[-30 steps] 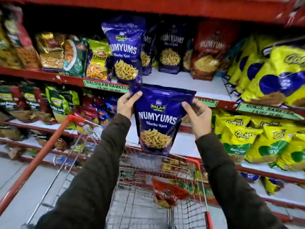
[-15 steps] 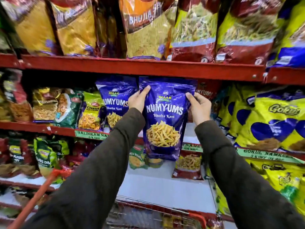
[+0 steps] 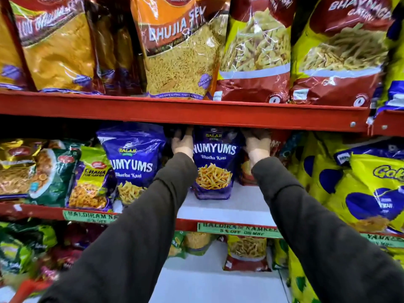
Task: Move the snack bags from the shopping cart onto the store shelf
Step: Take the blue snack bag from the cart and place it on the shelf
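Two hands are on the purple Numyums bag (image 3: 213, 165), which stands upright on the white middle shelf (image 3: 227, 209), set back from its front edge. Your left hand (image 3: 182, 142) holds the bag's upper left side and your right hand (image 3: 258, 143) the upper right — the fingers of both curl round the top corners, and their tips are lost in the shadow under the red shelf beam (image 3: 185, 113). That beam sits just above the bag's top and leaves little room overhead.

Just beside your left hand stands a second Numyums bag (image 3: 131, 162), nearer the front edge, upright. Further left are a green and purple chana packet (image 3: 91, 184) and a dark green packet (image 3: 54, 173). Behind your right hand, a red bag (image 3: 246, 169) is mostly hidden by your wrist and sleeve. To the right, yellow and blue bags (image 3: 360, 189) lean out over the shelf edge.

The upper shelf carries large packs — an orange Bhujia Sev pack (image 3: 179, 51) among them, and red and yellow packs (image 3: 255, 57) beside it. Green price labels (image 3: 236, 230) are fixed along the red front edge of the middle shelf. The lower shelf (image 3: 209, 278) is also white, with a red packet (image 3: 247, 252) standing on it. At the bottom left corner a blurred red cart handle (image 3: 26, 289) shows.
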Motion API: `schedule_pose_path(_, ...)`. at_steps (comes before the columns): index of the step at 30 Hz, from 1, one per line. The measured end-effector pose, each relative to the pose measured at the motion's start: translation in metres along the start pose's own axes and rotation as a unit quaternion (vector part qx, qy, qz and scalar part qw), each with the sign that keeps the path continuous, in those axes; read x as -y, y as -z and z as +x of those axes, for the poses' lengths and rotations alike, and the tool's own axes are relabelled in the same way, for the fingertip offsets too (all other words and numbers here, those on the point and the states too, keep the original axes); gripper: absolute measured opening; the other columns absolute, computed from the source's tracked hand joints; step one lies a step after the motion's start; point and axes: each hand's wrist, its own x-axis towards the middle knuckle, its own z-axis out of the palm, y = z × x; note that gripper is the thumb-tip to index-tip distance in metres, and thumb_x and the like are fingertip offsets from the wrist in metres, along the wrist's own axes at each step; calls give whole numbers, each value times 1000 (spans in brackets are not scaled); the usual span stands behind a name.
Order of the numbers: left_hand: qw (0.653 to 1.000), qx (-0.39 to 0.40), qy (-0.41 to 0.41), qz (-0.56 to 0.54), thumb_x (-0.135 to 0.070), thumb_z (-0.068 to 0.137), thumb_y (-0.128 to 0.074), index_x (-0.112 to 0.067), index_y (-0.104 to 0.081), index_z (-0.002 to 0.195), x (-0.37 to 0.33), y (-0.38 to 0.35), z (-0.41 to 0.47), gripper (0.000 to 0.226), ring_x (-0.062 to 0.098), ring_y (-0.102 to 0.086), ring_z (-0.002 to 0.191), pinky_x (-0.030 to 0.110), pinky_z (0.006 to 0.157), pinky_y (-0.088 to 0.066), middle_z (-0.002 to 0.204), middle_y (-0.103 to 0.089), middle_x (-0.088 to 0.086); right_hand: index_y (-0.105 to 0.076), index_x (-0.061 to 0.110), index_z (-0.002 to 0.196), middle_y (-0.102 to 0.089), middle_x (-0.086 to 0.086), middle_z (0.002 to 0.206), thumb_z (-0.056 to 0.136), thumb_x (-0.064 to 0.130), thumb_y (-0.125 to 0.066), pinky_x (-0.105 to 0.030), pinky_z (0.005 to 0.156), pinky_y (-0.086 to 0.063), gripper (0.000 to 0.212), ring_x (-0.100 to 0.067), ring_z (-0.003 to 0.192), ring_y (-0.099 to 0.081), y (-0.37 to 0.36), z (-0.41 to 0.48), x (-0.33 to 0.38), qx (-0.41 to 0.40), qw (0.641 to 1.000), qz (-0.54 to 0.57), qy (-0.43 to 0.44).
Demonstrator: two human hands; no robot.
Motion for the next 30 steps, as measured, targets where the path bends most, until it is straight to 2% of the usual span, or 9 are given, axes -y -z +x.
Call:
schedule_pose_path(2, 1000, -3, 5, 15, -23, 88, -62, -5, -54, 129, 11, 1, 5, 46, 33, -51, 127, 39, 112, -36, 137, -57, 15, -65, 12, 89, -65, -16, 107, 87, -3, -62, -51, 103, -45, 16, -26, 102, -57, 0, 7, -10, 16, 1000, -20, -15)
schedule_pose_path(4, 1000, 10, 1, 21, -38, 84, -64, -11, -53, 132, 20, 4, 7, 56, 30, -49, 130, 42, 116, -32, 140, -55, 12, -65, 12, 92, -65, -13, 103, 88, 5, -64, -47, 91, -51, 9, -27, 96, -60, 4, 11, -26, 41, 997, -32, -53)
schedule_pose_path(7, 997, 45, 9, 54, -55, 81, -58, -20, -38, 143, 34, 11, 8, 74, 27, -37, 139, 40, 119, -26, 151, -41, 8, -55, 12, 130, -63, -14, 127, 88, 37, -64, -42, 97, -49, 50, -29, 109, -60, 9, 13, -50, 78, 986, -85, -122)
schedule_pose_path(10, 994, 66, 74, 43, -61, 86, -45, -20, -30, 147, 53, 22, 8, 75, 25, -32, 142, 39, 120, -21, 156, -33, 6, -40, 25, 145, -50, -4, 148, 75, 73, -53, -49, 116, -33, 86, -29, 134, -47, 13, 2, -69, 134, 963, -143, -184)
schedule_pose_path(12, 987, 85, 134, -27, -61, 89, -38, -17, -32, 146, 69, 32, 5, 72, 24, -35, 141, 42, 120, -23, 155, -34, 6, -35, 25, 149, -44, -2, 154, 82, 72, -46, -46, 116, -33, 83, -26, 139, -43, 16, -5, -84, 138, 964, -103, -201)
schedule_pose_path(14, 980, 84, 174, -51, -59, 92, -32, -16, -33, 145, 81, 41, 0, 68, 24, -37, 140, 41, 119, -26, 154, -37, 7, -33, 24, 150, -46, -3, 152, 85, 70, -43, -36, 100, -45, 80, -24, 132, -50, 18, -14, -92, 129, 967, -70, -208)
schedule_pose_path(17, 977, 103, 186, -26, -57, 95, -20, -18, -22, 150, 89, 49, -6, 67, 24, -29, 144, 39, 119, -24, 159, -26, 4, -32, 28, 149, -51, -3, 147, 79, 76, -42, -25, 77, -46, 85, -10, 111, -58, 21, -30, -95, 150, 968, -69, -189)
schedule_pose_path(24, 982, 105, 154, 35, -70, 86, -26, -18, -25, 149, 93, 63, -38, 81, 25, -29, 144, 44, 122, -20, 158, -29, 6, -31, 29, 150, -46, -2, 152, 89, 68, -36, -39, 107, -41, 72, -17, 122, -53, 31, -57, -98, 144, 975, -80, -147)
schedule_pose_path(30, 986, 63, 108, 112, -68, 88, -27, -18, -44, 140, 93, 79, -61, 74, 28, -45, 131, 43, 117, -29, 145, -49, 7, -42, 32, 143, -54, 5, 138, 90, 65, -38, -22, 82, -43, 62, -16, 118, -57, 41, -94, -92, 124, 975, -80, -165)
